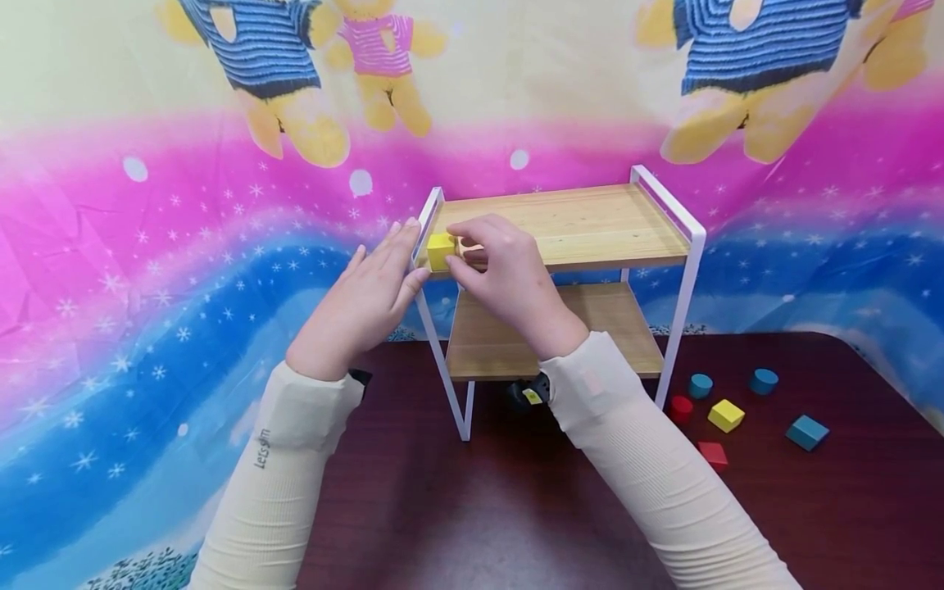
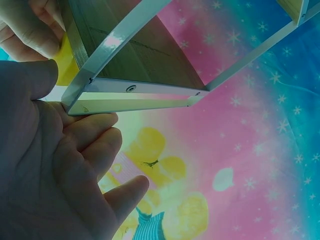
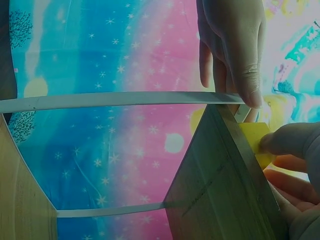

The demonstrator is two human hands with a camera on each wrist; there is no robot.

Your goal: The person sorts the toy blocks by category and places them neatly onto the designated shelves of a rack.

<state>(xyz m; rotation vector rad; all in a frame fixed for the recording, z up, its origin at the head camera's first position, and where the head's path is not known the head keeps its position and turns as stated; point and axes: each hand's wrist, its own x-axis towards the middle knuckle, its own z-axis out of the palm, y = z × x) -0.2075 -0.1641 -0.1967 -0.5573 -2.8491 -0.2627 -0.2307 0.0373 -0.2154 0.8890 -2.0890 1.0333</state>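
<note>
On the top board of a small two-tier shelf point(image 1: 568, 225), at its left front corner, sits a yellow block point(image 1: 440, 252). My right hand point(image 1: 509, 270) pinches this block between thumb and fingers from the right side. My left hand point(image 1: 369, 287) lies with straight fingers along the white metal side frame point(image 1: 430, 205) just left of the block. In the left wrist view, the left fingers point(image 2: 95, 132) rest at the frame's corner. The right wrist view shows the yellow block point(image 3: 255, 137) at the board's front edge, under the right thumb.
Right of the shelf, on the dark red table point(image 1: 516, 508), lie two blue cylinders point(image 1: 764, 381), a yellow block point(image 1: 726, 415), a blue block point(image 1: 807, 433), a red cylinder point(image 1: 681, 409) and a red block point(image 1: 713, 456). A patterned cloth point(image 1: 184, 287) hangs behind.
</note>
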